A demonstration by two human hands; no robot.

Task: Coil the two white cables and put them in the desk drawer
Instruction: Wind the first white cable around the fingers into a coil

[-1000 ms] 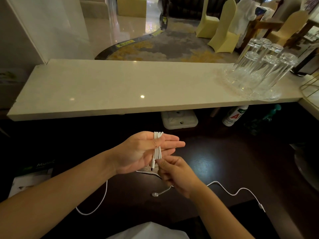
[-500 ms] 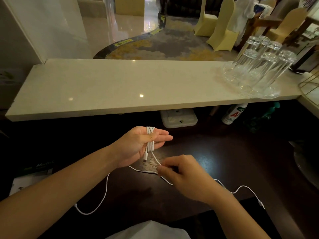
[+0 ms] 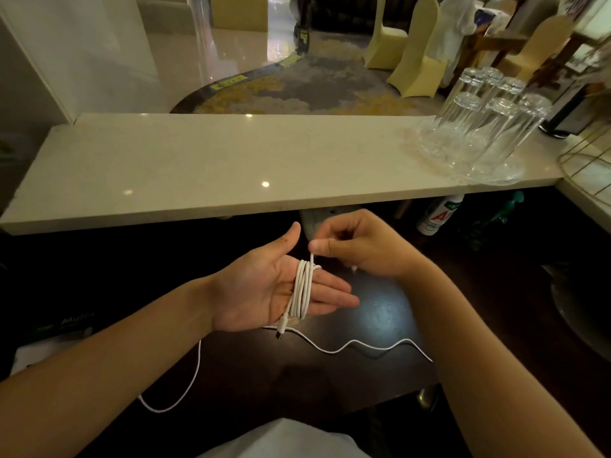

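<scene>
over the dark desk [image 3: 380, 312], just in front of the pale stone shelf [image 3: 198, 160], the coiling step is in hand. the left hand [image 3: 264, 292] lies palm up, fingers straight and together, thumb lifted clear. the white cable [image 3: 302, 289] is wrapped in several turns round those fingers, and its plug [image 3: 282, 328] hangs below the edge of the palm. the right hand [image 3: 357, 246] sits just above the wraps, thumb and forefinger pinching the free strand where it rises out of them, the other fingers curled in.

a loose white line [image 3: 357, 343] snakes across the desk under both forearms. i judge the first cable partly wound. the next move calls for the right hand to carry its strand down behind the left fingers under light tension, so the turns sit side by side and do not slip off the fingertips.

i cannot tell whether the line on the desk is the tail of the wound cable or the second cable, since the left wrist and right forearm cover the stretches that would settle it. the drawer is nowhere in view, and dim light swallows most of what lies under the shelf.
</scene>
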